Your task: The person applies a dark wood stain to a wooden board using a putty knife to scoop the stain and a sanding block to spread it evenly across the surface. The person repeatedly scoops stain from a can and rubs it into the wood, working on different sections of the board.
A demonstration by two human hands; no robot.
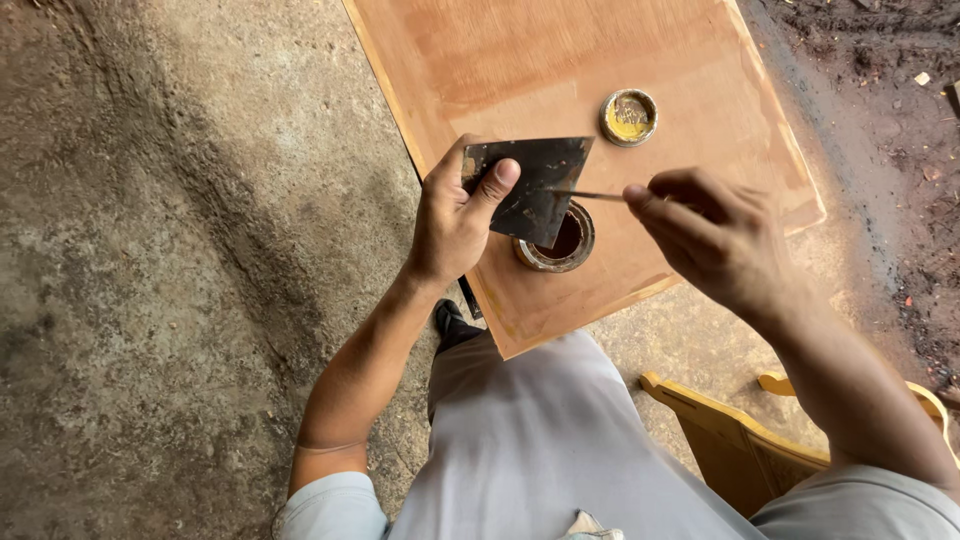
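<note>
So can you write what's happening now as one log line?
left hand: holds dark metal plate | right hand: thin stick touching plate | open tin below | lid on board

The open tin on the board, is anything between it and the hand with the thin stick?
Yes. The dark flat plate, held in the left hand, hangs over part of the open tin. The right hand holds the thin stick against that plate, above the tin.

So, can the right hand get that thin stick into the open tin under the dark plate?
Probably yes: the right hand holds the stick just above the tin, though the dark plate in the left hand covers part of its mouth.
</note>
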